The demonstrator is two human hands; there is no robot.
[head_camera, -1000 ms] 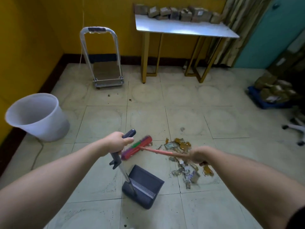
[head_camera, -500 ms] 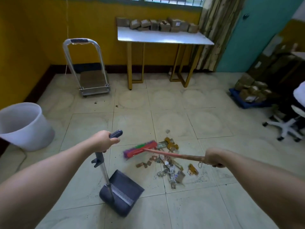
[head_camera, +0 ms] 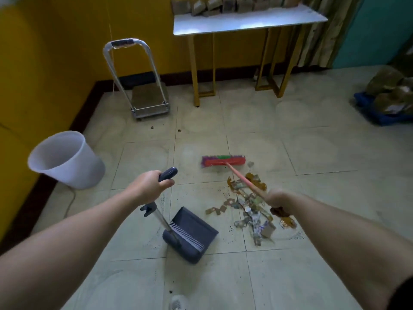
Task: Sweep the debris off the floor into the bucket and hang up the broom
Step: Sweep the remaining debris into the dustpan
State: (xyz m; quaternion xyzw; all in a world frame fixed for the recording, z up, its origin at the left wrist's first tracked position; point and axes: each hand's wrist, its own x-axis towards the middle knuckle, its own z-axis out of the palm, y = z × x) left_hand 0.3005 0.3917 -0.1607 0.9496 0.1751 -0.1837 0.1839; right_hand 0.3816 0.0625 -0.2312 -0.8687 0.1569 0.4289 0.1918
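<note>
A red-headed broom (head_camera: 223,162) with a thin pink handle reached out over the pale tiled floor (head_camera: 312,276), its head low at the far edge of a scattered pile of brown and printed paper scraps (head_camera: 252,211). The handle slanted back across the pile toward the near right, where the right hand (head_camera: 277,199) was clenched around its end, so the head lay well ahead of the grip. To the left of the pile, a dark blue-grey plastic dustpan (head_camera: 192,233) sat on the tiles with its open mouth facing the scraps. The left hand (head_camera: 149,186) was wrapped around the grip at the top of its upright metal handle. Farther left, a white plastic bucket (head_camera: 64,159) stood near the yellow wall (head_camera: 44,63). A metal hand trolley (head_camera: 138,79) and a white-topped table (head_camera: 245,22) with yellow legs stood along the far wall.
</note>
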